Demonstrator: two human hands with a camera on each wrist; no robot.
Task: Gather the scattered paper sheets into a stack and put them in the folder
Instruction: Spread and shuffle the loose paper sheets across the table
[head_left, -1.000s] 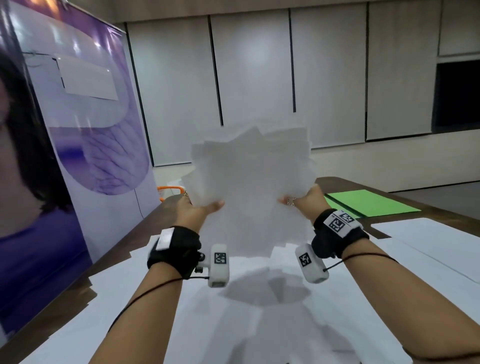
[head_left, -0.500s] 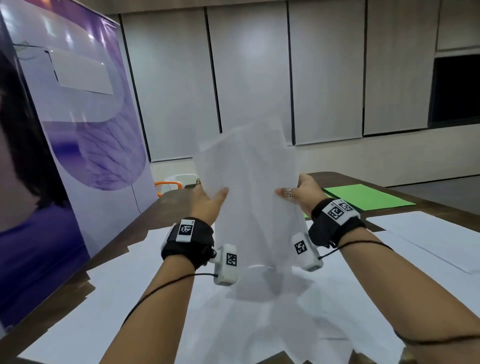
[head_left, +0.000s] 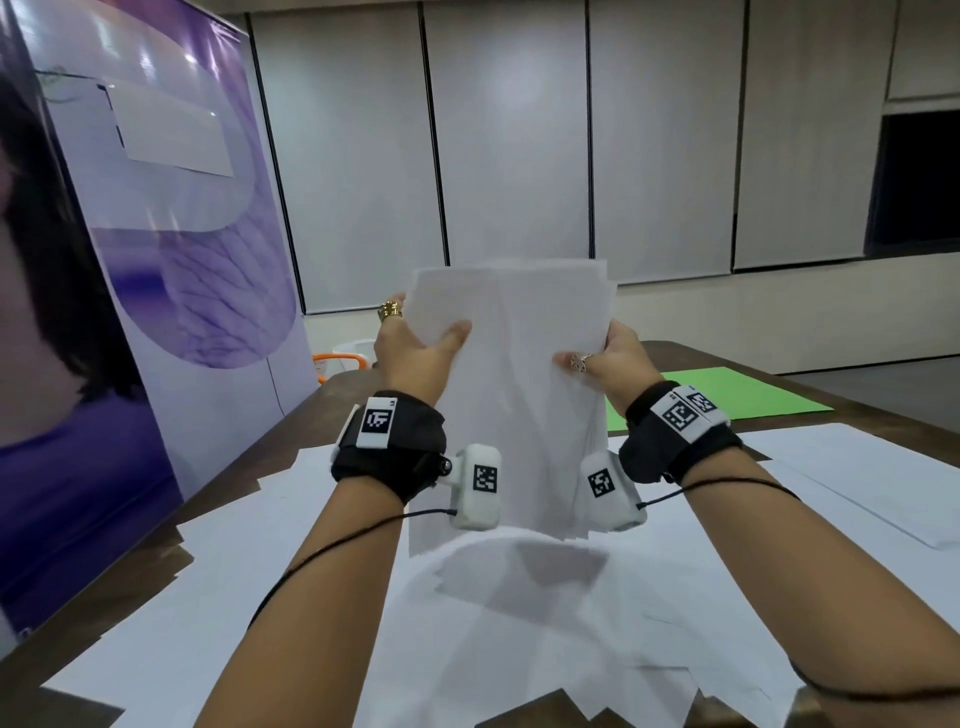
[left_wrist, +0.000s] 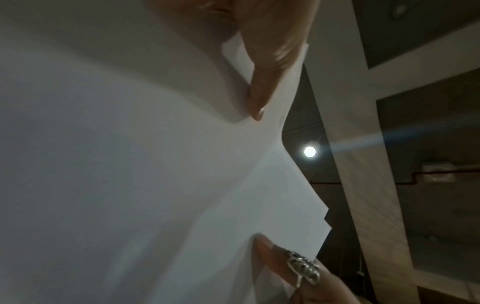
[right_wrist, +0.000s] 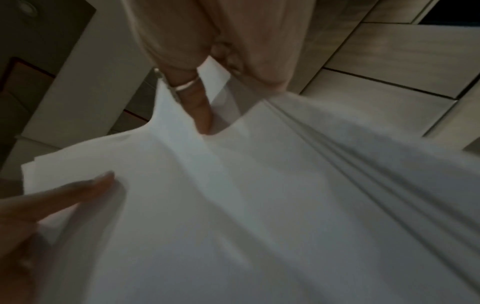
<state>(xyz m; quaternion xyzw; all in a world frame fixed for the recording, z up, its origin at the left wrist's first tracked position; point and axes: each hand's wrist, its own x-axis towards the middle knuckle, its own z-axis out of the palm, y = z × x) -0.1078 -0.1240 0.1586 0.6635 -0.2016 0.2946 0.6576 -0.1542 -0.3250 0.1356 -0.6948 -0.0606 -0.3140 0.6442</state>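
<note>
A stack of white paper sheets (head_left: 511, 384) stands upright above the table, its lower edge hanging just over the sheets below. My left hand (head_left: 415, 348) grips its left edge, thumb on the near face. My right hand (head_left: 605, 358) grips its right edge the same way. The left wrist view shows the paper stack (left_wrist: 130, 164) with my left thumb (left_wrist: 270, 67) pressed on it. In the right wrist view the paper stack (right_wrist: 259, 205) is pinched by my ringed right thumb (right_wrist: 197, 102). A green folder (head_left: 727, 397) lies flat on the table at the far right.
More white sheets (head_left: 519, 623) cover the brown table (head_left: 311, 410) under my arms, and others (head_left: 883, 483) lie to the right. A purple banner (head_left: 156, 260) stands along the table's left side. An orange chair back (head_left: 337, 358) shows beyond the far edge.
The fanned, crooked bundle has been turned upright and squared into a neater stack. Both hands moved closer together and hold its side edges.
</note>
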